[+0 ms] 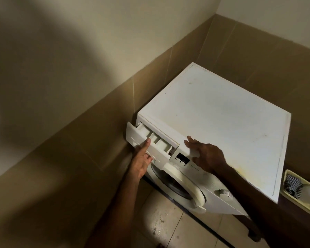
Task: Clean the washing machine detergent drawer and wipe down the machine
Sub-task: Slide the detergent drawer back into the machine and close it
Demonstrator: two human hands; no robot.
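Left hand (141,161) of mine grips the front panel of the detergent drawer (151,143), thumb on top, fingers curled under its lower edge. That drawer stands partly out of the top left corner of the washing machine (222,122), its compartments showing. My right hand (205,154) lies spread, fingers straight, on the machine's front top edge just beside the small display (182,158). I see the drawer's outer corner close to the tan tiled wall (79,140), little room on that side. Below, the round door (179,183) is closed, a dial (224,193) to its right. Its white top is bare, scuffed, yellowed near the front. A cream basket (301,192) sits at the machine's right. Pale floor tiles (168,226) lie open in front.
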